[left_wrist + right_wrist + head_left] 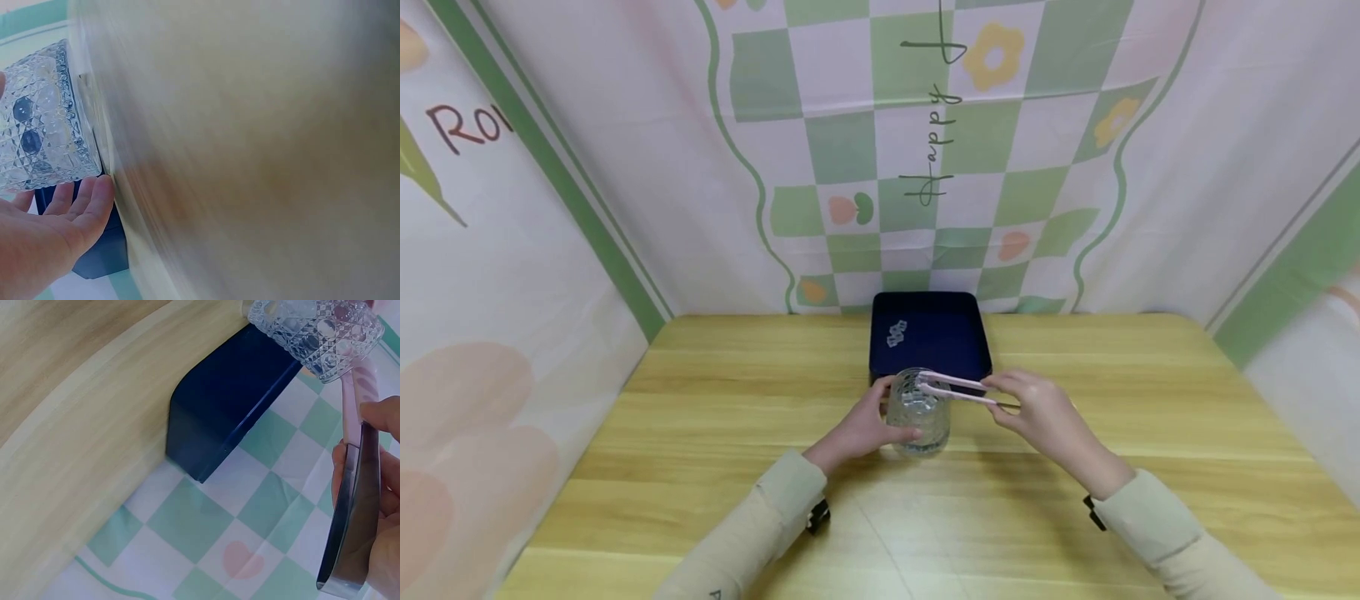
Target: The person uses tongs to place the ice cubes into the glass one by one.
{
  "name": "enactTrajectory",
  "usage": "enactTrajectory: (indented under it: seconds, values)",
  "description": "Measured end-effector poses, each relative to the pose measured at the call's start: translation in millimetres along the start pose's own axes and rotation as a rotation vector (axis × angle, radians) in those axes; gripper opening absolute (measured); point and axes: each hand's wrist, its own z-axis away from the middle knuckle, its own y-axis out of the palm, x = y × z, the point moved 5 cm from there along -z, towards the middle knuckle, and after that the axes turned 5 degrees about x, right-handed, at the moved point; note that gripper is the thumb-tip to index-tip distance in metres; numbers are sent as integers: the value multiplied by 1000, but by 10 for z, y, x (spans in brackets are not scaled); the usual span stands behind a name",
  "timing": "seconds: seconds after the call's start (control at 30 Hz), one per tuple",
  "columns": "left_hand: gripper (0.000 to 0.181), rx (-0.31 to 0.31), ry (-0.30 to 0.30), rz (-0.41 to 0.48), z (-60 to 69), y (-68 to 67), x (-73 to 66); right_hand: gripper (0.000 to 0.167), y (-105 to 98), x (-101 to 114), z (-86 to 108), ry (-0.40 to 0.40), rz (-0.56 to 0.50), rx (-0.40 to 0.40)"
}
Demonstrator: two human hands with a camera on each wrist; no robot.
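Note:
A clear patterned glass (928, 427) is upright just in front of the dark blue tray (943, 333). My left hand (863, 427) holds its side, thumb in front and fingers behind. In the left wrist view the glass's cut pattern (37, 125) shows closely. My right hand (1037, 410) grips tongs with pink ends (958, 381) and a metal handle (359, 531). The tong tips reach over the glass's mouth from the right; whether they pinch anything is too small to tell. A few small clear cubes (897, 333) lie in the tray's left part.
The wooden table (760, 358) runs back to a hanging cloth (835, 150) with green checks and flowers. Printed cloth also hangs on the left and right sides. The tray stands near the table's back edge.

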Motion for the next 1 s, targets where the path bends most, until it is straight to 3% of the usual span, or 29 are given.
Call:
enactTrajectory:
  seconds: [0.7, 1.0]
  values:
    - [92, 1, 1, -11, 14, 5, -27, 27, -18, 12, 13, 5, -19, 31]
    - [94, -4, 5, -13, -10, 10, 28, 28, 7, -9, 19, 15, -24, 40]
